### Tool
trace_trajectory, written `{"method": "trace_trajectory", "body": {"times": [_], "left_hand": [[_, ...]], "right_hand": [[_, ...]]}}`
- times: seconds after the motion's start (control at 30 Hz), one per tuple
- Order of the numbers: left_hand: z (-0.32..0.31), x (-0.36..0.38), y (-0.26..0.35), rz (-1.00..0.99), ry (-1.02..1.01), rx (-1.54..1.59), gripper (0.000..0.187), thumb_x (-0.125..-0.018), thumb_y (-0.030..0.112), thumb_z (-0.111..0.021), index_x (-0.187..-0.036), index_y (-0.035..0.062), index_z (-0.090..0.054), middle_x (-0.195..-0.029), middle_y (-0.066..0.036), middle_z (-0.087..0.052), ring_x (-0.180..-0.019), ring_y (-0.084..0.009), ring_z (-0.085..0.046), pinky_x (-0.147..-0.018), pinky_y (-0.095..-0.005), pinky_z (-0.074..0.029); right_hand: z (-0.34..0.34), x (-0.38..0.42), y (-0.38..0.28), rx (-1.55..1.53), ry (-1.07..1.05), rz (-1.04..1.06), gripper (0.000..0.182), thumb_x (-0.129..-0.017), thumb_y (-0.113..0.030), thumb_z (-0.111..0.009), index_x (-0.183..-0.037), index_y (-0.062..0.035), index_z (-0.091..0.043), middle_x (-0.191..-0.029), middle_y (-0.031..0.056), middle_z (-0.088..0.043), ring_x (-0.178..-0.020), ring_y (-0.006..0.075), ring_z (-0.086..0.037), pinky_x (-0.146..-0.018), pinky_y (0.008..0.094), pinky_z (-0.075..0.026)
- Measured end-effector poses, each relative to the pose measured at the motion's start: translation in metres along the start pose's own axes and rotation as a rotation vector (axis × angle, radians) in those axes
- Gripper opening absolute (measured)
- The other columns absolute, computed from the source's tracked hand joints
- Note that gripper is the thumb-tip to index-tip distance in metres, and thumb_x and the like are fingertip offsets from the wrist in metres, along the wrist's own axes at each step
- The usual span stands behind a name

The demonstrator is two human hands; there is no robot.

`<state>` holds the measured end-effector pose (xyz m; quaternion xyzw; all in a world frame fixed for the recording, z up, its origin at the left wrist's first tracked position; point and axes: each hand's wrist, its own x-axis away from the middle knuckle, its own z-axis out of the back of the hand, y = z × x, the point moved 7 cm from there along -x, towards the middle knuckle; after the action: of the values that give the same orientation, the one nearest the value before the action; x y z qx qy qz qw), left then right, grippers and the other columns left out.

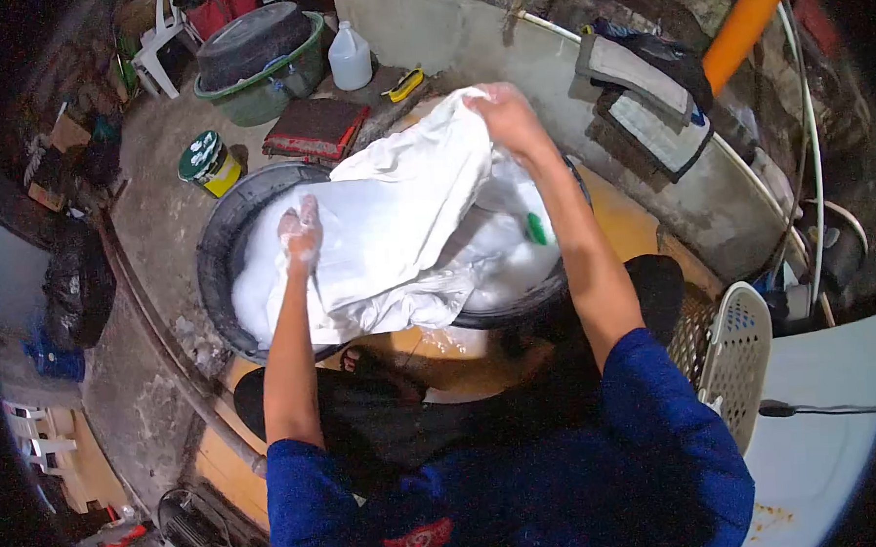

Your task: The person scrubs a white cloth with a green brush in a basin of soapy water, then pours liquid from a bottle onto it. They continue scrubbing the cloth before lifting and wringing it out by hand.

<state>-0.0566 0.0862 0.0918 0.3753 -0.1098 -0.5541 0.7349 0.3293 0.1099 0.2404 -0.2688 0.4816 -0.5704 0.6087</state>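
1. Over the wide black round plastic wash basin (224,246), full of white suds, both bare hands work a large wet white cloth garment (402,231).
2. Farther from the body, the right hand (509,117) has its grip clamped on an upper fold of the garment, lifting that part clear of the foam.
3. Nearer, the left hand (301,231), coated in suds, is closed on the garment's lower left part, with its fingers bunched together against the cloth.
4. Most of the garment drapes between the two hands and trails back into the basin, with its near edge hanging just over the rim towards the person's knees.
5. A small green object (537,228) sits in the suds just beside the right forearm; what it is cannot be told.
6. Beyond the basin on the concrete floor (161,202) stand a green-lidded yellow tin (206,162), a dark red flat pad (315,127), a white plastic jug (349,57) and a green tub holding an upturned dark basin (258,61).
7. Risk, as I judge it: soapy fingers could slip and drop the heavy wet cloth, splashing foam out; the overhanging edge could drag onto the gritty floor and soil it.
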Motion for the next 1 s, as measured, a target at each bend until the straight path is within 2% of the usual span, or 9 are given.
{"method": "trace_trajectory", "body": {"times": [0.03,0.17,0.27,0.33,0.53,0.67,0.77,0.87,1.0], "left_hand": [[0.005,-0.009,-0.008,0.019,-0.015,0.087,0.068,-0.08,0.058,-0.045,-0.084,-0.0087,-0.06,-0.079,-0.029,-0.059,-0.08,-0.0451,-0.056,-0.068,-0.0469,-0.042],[0.051,-0.017,0.027,-0.008,-0.061,0.007,0.062,-0.08,0.058,-0.048,-0.078,-0.0028,-0.061,-0.065,-0.019,-0.058,-0.06,-0.0318,-0.056,-0.056,-0.0418,-0.042],[0.063,-0.018,0.021,0.068,-0.106,-0.028,0.061,-0.081,0.054,-0.049,-0.082,-0.0058,-0.06,-0.07,-0.021,-0.06,-0.067,-0.0311,-0.06,-0.059,-0.0403,-0.044],[0.059,-0.032,0.0,0.043,-0.124,-0.07,0.059,-0.082,0.052,-0.049,-0.082,-0.0061,-0.06,-0.068,-0.018,-0.059,-0.063,-0.0287,-0.059,-0.057,-0.0395,-0.044],[0.085,-0.034,0.016,0.047,-0.249,0.456,0.031,-0.085,0.033,-0.057,-0.079,0.0029,-0.061,-0.065,0.004,-0.05,-0.055,-0.0052,-0.041,-0.047,-0.0219,-0.032],[0.108,-0.04,0.014,0.097,-0.24,0.449,0.033,-0.084,0.031,-0.058,-0.086,-0.0016,-0.06,-0.072,0.001,-0.055,-0.059,-0.0087,-0.046,-0.053,-0.0238,-0.036],[0.116,-0.023,0.041,0.048,-0.465,0.252,0.041,-0.083,0.029,-0.06,-0.099,-0.009,-0.054,-0.088,-0.01,-0.062,-0.071,-0.0161,-0.056,-0.065,-0.0262,-0.043],[0.116,-0.034,0.021,0.14,-0.352,0.413,0.042,-0.082,0.026,-0.062,-0.101,-0.0097,-0.053,-0.09,-0.01,-0.062,-0.073,-0.0152,-0.056,-0.065,-0.0255,-0.044],[0.128,-0.05,0.006,0.078,-0.356,0.577,0.038,-0.081,0.024,-0.063,-0.099,-0.0081,-0.055,-0.089,-0.007,-0.061,-0.072,-0.0114,-0.055,-0.062,-0.0217,-0.043]], "right_hand": [[0.0,0.002,-0.002,-0.033,-0.026,0.029,0.021,-0.084,-0.019,-0.058,-0.085,0.0018,-0.061,-0.077,0.003,-0.06,-0.067,0.009,-0.05,-0.061,0.0253,-0.041],[-0.019,0.023,-0.028,-0.442,-0.34,0.058,0.029,-0.085,-0.024,-0.057,-0.09,0.0042,-0.06,-0.079,0.0012,-0.06,-0.069,0.0079,-0.048,-0.063,0.0256,-0.04],[-0.02,0.036,0.06,-0.546,-0.11,-0.238,0.024,-0.085,-0.023,-0.057,-0.087,0.0005,-0.06,-0.077,0.0029,-0.059,-0.067,0.0104,-0.049,-0.06,0.0276,-0.04],[-0.056,0.038,0.267,-0.476,-0.086,-0.463,0.024,-0.085,-0.022,-0.057,-0.09,0.0013,-0.063,-0.082,0.0012,-0.061,-0.071,0.0098,-0.052,-0.063,0.0263,-0.043],[-0.116,0.211,0.398,-0.268,0.009,-1.003,0.022,-0.082,-0.019,-0.058,-0.09,0.0014,-0.063,-0.079,0.0049,-0.061,-0.069,0.0161,-0.055,-0.061,0.0317,-0.045],[-0.134,0.247,0.426,-0.429,0.295,-1.194,0.022,-0.079,-0.016,-0.059,-0.091,0.0023,-0.062,-0.08,0.0068,-0.061,-0.07,0.0187,-0.056,-0.062,0.0326,-0.047],[-0.103,0.227,0.425,-0.559,0.621,-1.145,0.022,-0.078,-0.014,-0.06,-0.091,0.003,-0.061,-0.082,0.0082,-0.061,-0.071,0.0206,-0.057,-0.063,0.0333,-0.048],[-0.054,0.172,0.393,-0.684,0.924,-0.952,0.022,-0.076,-0.012,-0.061,-0.092,0.0037,-0.061,-0.083,0.0096,-0.061,-0.072,0.0225,-0.059,-0.064,0.0339,-0.049],[0.005,0.092,0.302,-0.897,0.926,-0.577,0.024,-0.074,-0.01,-0.062,-0.093,0.0046,-0.06,-0.085,0.0115,-0.062,-0.074,0.0251,-0.06,-0.066,0.0348,-0.05]]}}
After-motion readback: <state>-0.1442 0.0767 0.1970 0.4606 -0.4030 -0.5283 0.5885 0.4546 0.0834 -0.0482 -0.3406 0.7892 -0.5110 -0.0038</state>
